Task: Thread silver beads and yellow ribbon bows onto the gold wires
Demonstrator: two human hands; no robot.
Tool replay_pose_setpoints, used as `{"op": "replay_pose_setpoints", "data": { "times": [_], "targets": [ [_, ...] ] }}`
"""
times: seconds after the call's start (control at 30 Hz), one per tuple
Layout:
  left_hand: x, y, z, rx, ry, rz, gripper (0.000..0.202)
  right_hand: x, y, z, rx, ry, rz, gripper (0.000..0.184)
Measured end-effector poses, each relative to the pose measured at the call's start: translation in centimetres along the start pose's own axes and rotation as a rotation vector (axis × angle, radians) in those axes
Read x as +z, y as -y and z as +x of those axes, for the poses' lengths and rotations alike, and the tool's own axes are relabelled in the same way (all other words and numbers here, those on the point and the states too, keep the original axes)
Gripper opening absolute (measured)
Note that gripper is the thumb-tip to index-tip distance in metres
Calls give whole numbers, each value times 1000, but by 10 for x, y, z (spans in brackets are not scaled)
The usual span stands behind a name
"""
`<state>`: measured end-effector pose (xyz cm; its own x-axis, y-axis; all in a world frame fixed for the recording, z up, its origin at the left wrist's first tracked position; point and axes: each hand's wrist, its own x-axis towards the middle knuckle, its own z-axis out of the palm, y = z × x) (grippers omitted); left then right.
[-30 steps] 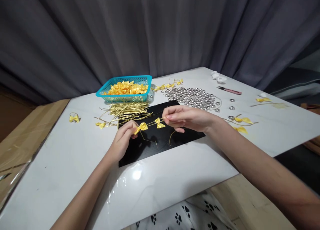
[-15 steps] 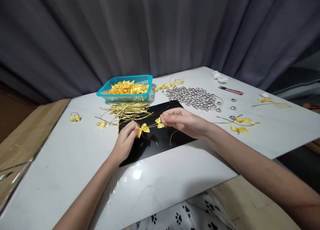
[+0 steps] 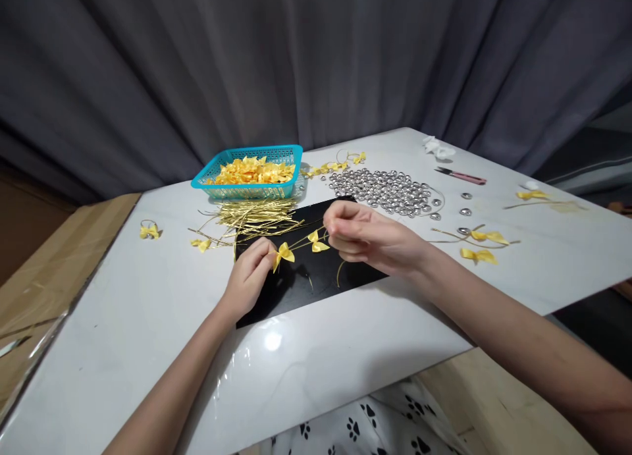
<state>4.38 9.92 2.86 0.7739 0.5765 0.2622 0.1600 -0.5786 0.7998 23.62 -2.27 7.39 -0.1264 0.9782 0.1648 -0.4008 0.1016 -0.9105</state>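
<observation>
Pinching yellow bow (image 3: pixel 284 255), left grip (image 3: pixel 251 277); second bow (image 3: pixel 316 243) beside right grip (image 3: pixel 368 236), holding cord (image 3: pixel 300 243).

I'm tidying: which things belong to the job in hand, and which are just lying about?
Job:
yellow ribbon bows on thin gold cord between left hand and right hand
probably rounded silver pieces, blue plastic basket

Apparently lying about:
white crumpled scraps
brown taped cardboard

Yellow ribbon bow (image 3: pixel 284 255), second bow (image 3: pixel 316 242), spaced along slanting gold cord (image 3: pixel 299 243).
</observation>
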Motion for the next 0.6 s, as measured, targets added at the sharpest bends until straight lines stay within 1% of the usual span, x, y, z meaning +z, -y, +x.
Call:
{"op": "replay_pose_setpoints", "data": {
  "times": [0.07, 0.1, 0.13, 0.2, 0.27, 0.3, 0.33, 0.37, 0.43, 0.53, 0.6],
  "targets": [
    [-1, 0, 0, -1, -18, -2, 26, -3, 4, -1, 22, 51, 80, 17],
    [-1, 1, 0, -4, -33, 13, 26, -4, 5, -1, 48, 70, 72, 21],
    [-2, 1, 0, -9, -47, 36, 26, -6, 6, -1, 77, 73, 17, 23],
    [-2, 3, 0, -17, -58, 91, 26, -7, 6, 1, 115, 6, -214, 25],
    [-2, 6, 0, -18, -50, 135, 25, -6, 6, 2, 114, -113, -480, 23],
    [-2, 7, 0, -16, -46, 149, 25, -5, 5, 3, 109, -160, -572, 23],
    [-2, 8, 0, -12, -42, 157, 25, -4, 4, 3, 103, -191, -618, 23],
    [-2, 8, -1, -8, -38, 159, 25, -4, 3, 3, 89, -207, -619, 24],
    [-2, 8, -1, 2, -37, 149, 26, -3, 1, 4, 44, -202, -534, 24],
    [-1, 7, 0, 24, -32, 95, 27, -2, -4, 4, -27, -137, -298, 20],
    [0, 5, 1, 41, -16, 53, 27, -1, -6, 4, -49, -100, -149, 17]
  ]
}}
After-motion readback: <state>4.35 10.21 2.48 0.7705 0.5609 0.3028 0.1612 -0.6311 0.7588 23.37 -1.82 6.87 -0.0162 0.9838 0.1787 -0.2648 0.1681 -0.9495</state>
